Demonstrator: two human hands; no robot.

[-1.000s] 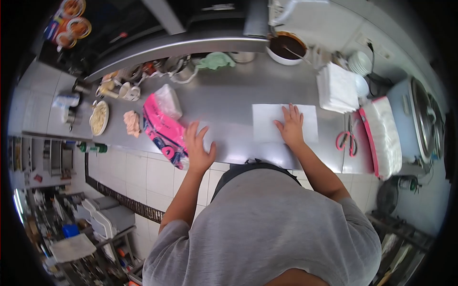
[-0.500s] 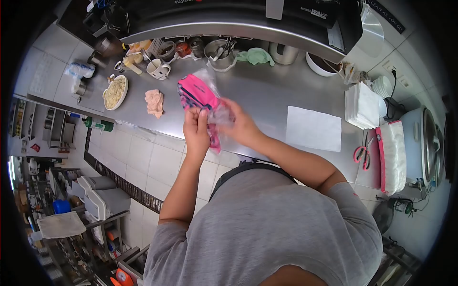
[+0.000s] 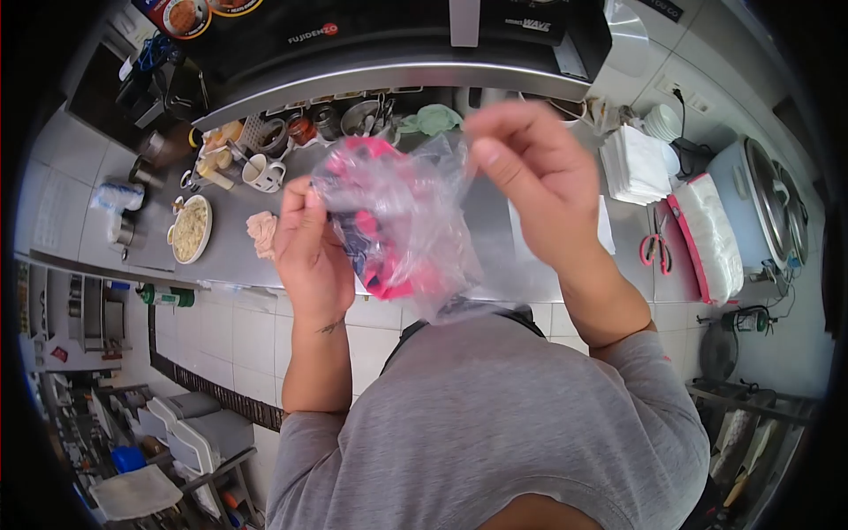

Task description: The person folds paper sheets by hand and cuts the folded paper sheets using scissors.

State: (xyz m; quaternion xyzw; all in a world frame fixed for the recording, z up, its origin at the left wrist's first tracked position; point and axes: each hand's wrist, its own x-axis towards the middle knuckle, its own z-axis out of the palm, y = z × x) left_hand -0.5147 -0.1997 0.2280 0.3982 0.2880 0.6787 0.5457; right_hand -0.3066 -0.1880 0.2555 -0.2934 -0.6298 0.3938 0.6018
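Head view: the pink packet (image 3: 389, 281), bunched a moment ago, is now spread over the edge of the counter (image 3: 521, 278), exposing more clear film (image 3: 433, 208). At its left, the left hand (image 3: 311, 256) pinches it; at its right, the right hand (image 3: 548, 181) is half-open, its grip unclear.
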